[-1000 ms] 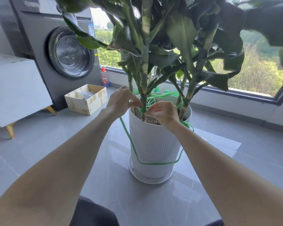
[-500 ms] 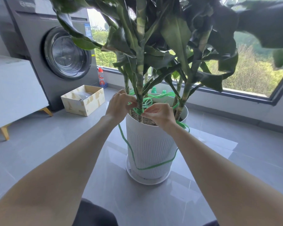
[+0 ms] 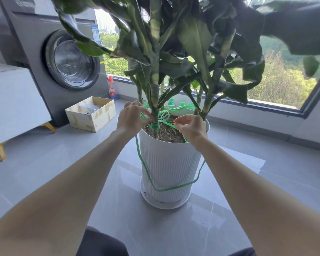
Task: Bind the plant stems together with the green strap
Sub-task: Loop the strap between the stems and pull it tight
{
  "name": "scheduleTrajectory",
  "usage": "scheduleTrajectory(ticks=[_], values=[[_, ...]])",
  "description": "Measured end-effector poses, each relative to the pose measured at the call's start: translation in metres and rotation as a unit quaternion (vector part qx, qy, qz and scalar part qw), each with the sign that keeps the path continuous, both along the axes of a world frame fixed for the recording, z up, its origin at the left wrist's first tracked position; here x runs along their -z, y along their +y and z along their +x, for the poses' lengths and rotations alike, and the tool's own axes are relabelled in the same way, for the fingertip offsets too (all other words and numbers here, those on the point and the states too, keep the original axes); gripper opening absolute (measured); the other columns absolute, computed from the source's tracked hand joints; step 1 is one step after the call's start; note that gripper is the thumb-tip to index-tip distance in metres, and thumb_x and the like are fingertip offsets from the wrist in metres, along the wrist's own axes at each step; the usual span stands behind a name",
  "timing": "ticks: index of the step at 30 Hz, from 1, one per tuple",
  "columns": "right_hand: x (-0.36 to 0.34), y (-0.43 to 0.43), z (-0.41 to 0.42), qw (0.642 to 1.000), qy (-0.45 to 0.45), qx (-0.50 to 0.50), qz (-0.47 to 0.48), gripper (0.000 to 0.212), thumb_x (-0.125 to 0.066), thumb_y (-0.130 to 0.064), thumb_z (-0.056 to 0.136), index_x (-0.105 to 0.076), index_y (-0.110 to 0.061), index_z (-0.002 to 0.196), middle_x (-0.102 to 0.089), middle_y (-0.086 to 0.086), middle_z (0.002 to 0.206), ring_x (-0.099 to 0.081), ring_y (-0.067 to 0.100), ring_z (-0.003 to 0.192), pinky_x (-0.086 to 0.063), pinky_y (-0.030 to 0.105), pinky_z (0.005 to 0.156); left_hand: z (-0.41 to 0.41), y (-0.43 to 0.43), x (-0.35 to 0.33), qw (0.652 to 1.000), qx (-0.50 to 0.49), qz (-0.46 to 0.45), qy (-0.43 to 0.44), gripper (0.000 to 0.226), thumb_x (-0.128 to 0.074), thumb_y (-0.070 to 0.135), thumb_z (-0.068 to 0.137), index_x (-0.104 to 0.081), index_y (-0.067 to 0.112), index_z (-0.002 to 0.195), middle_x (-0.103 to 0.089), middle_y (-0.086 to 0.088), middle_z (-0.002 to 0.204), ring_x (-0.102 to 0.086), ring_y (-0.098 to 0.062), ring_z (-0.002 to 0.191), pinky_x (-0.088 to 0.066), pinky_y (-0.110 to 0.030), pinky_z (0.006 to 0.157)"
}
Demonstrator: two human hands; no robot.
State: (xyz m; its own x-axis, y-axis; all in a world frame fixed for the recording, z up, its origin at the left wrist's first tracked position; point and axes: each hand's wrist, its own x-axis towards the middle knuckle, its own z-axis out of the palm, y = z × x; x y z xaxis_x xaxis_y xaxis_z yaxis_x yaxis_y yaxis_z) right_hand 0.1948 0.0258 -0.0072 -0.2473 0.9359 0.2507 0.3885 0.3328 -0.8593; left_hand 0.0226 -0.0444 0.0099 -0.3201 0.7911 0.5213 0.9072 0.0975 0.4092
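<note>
The left hand (image 3: 132, 118) pinches the green strap (image 3: 163, 189) between thumb and curled fingers (image 3: 143, 112), right against the front plant stem (image 3: 155, 100). The right hand (image 3: 191, 126) pinches another stretch just right of that stem, over the soil (image 3: 166, 133). Between both sets of fingers the strap wraps the stem's base. Below them its slack hangs in a long loop down the white pot (image 3: 170, 163). Beyond them more coils lie among the other stems (image 3: 207, 102).

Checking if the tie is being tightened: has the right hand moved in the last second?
Yes. The right hand, pinching the green strap, has pulled rightward away from the central stem, toward the white pot's right rim.
</note>
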Motion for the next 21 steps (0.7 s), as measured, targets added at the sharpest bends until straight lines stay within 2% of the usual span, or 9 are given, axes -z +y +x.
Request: scheduleTrajectory(ticks=[4, 6, 7, 9, 10, 13, 16, 19, 21], values=[[-0.002, -0.001, 0.006, 1.0, -0.015, 0.005, 0.008, 0.008, -0.071, -0.012, 0.084, -0.075, -0.015, 0.089, -0.067, -0.006, 0.08, -0.059, 0.002, 0.071, -0.035, -0.007, 0.056, 0.001, 0.002, -0.002, 0.998, 0.0, -0.058, -0.002, 0.019, -0.071, 0.02, 0.082, -0.074, 0.012, 0.099, -0.063, -0.004, 0.11, -0.044, -0.026, 0.11, -0.042, -0.04, 0.09], [-0.003, 0.0, 0.01, 1.0, -0.023, 0.001, 0.01, 0.007, -0.07, -0.012, 0.084, -0.075, -0.016, 0.088, -0.068, -0.005, 0.08, -0.058, 0.002, 0.07, -0.039, -0.003, 0.061, -0.001, 0.003, -0.002, 0.996, 0.009, -0.078, -0.036, 0.017, -0.07, 0.018, 0.084, -0.075, 0.012, 0.099, -0.064, -0.005, 0.108, -0.047, -0.026, 0.113, -0.044, -0.041, 0.093], [-0.003, 0.0, 0.011, 1.0, -0.025, -0.003, 0.011, 0.007, -0.07, -0.012, 0.084, -0.075, -0.016, 0.087, -0.068, -0.005, 0.081, -0.058, 0.003, 0.071, -0.044, 0.002, 0.068, -0.002, 0.004, -0.002, 0.995, 0.015, -0.078, -0.065, 0.017, -0.069, 0.016, 0.084, -0.074, 0.011, 0.099, -0.065, -0.007, 0.108, -0.05, -0.028, 0.112, -0.045, -0.042, 0.094], [-0.004, 0.001, 0.014, 0.999, -0.029, -0.009, 0.012, 0.006, -0.071, -0.013, 0.084, -0.075, -0.017, 0.086, -0.068, -0.005, 0.081, -0.059, 0.005, 0.075, -0.049, 0.016, 0.081, 0.0, 0.003, -0.004, 0.988, 0.023, -0.078, -0.133, 0.018, -0.068, 0.011, 0.084, -0.073, 0.004, 0.101, -0.066, -0.012, 0.11, -0.056, -0.028, 0.109, -0.046, -0.038, 0.096], [-0.005, 0.001, 0.016, 0.999, -0.033, -0.011, 0.013, 0.006, -0.07, -0.014, 0.084, -0.075, -0.017, 0.086, -0.067, -0.006, 0.081, -0.059, 0.004, 0.075, -0.048, 0.017, 0.082, 0.001, 0.001, -0.005, 0.982, 0.024, -0.083, -0.167, 0.019, -0.068, 0.009, 0.085, -0.072, 0.003, 0.102, -0.066, -0.013, 0.112, -0.057, -0.027, 0.109, -0.046, -0.034, 0.096], [-0.005, 0.002, 0.02, 0.999, -0.042, -0.02, 0.01, 0.006, -0.07, -0.015, 0.084, -0.075, -0.019, 0.086, -0.067, -0.006, 0.081, -0.057, 0.003, 0.071, -0.046, 0.015, 0.076, 0.003, -0.002, -0.005, 0.963, 0.021, -0.099, -0.251, 0.019, -0.066, 0.01, 0.085, -0.072, 0.006, 0.103, -0.067, -0.012, 0.111, -0.056, -0.025, 0.108, -0.043, -0.025, 0.086], [-0.005, 0.002, 0.024, 0.999, -0.044, -0.027, -0.003, 0.008, -0.071, -0.016, 0.083, -0.073, -0.024, 0.081, -0.069, -0.005, 0.08, -0.057, 0.001, 0.065, -0.045, 0.015, 0.07, 0.007, -0.006, -0.007, 0.945, 0.025, -0.111, -0.307, 0.022, -0.063, 0.009, 0.086, -0.071, 0.007, 0.106, -0.067, -0.009, 0.105, -0.053, -0.02, 0.102, -0.037, -0.023, 0.083], [-0.004, 0.0, 0.026, 0.999, -0.043, -0.031, -0.012, 0.008, -0.072, -0.017, 0.083, -0.072, -0.024, 0.08, -0.068, -0.004, 0.079, -0.059, 0.004, 0.065, -0.049, 0.018, 0.074, 0.01, -0.008, -0.009, 0.931, 0.037, -0.12, -0.344, 0.025, -0.057, 0.004, 0.088, -0.069, 0.007, 0.111, -0.061, -0.006, 0.104, -0.046, -0.015, 0.101, -0.031, -0.022, 0.086], [-0.004, 0.001, 0.027, 0.998, -0.046, -0.035, -0.017, 0.007, -0.073, -0.016, 0.083, -0.073, -0.023, 0.081, -0.069, -0.004, 0.077, -0.06, 0.005, 0.065, -0.053, 0.021, 0.078, 0.01, -0.009, -0.008, 0.928, 0.039, -0.126, -0.349, 0.03, -0.051, -0.002, 0.089, -0.068, 0.008, 0.112, -0.057, -0.007, 0.111, -0.043, -0.015, 0.104, -0.03, -0.022, 0.089]])
